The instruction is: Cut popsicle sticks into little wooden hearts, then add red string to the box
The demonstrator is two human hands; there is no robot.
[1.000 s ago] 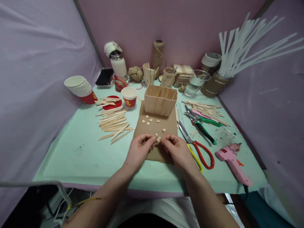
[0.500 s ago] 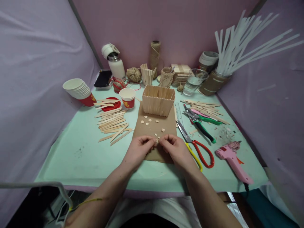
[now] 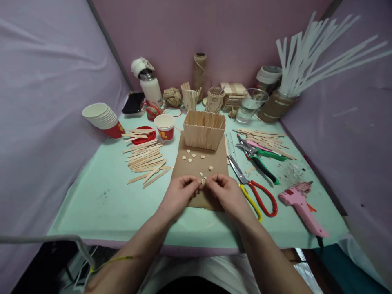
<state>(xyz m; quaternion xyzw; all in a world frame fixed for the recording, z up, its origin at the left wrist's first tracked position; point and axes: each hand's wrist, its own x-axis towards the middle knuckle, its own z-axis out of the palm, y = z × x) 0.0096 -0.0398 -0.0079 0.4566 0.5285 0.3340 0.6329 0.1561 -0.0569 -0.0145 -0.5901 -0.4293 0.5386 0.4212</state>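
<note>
Over the near part of a brown cardboard sheet (image 3: 196, 196), my left hand (image 3: 183, 191) and my right hand (image 3: 225, 192) nearly meet at the fingertips. Each hand is pinched closed on a small pale wooden piece (image 3: 203, 181) between them; its shape is mostly hidden by the fingers. Several other small wooden chips (image 3: 193, 155) lie loose on the cardboard beyond my hands. At the sheet's far end stands a box made of wooden sticks (image 3: 203, 136).
Scissors (image 3: 245, 179), green-handled pruners (image 3: 260, 163) and a pink glue gun (image 3: 301, 206) lie right. Loose wooden sticks (image 3: 145, 157) and paper cups (image 3: 164, 126) are left. Twine (image 3: 172, 97), a water cup (image 3: 248, 110) and a jar of white strips (image 3: 277, 107) stand behind.
</note>
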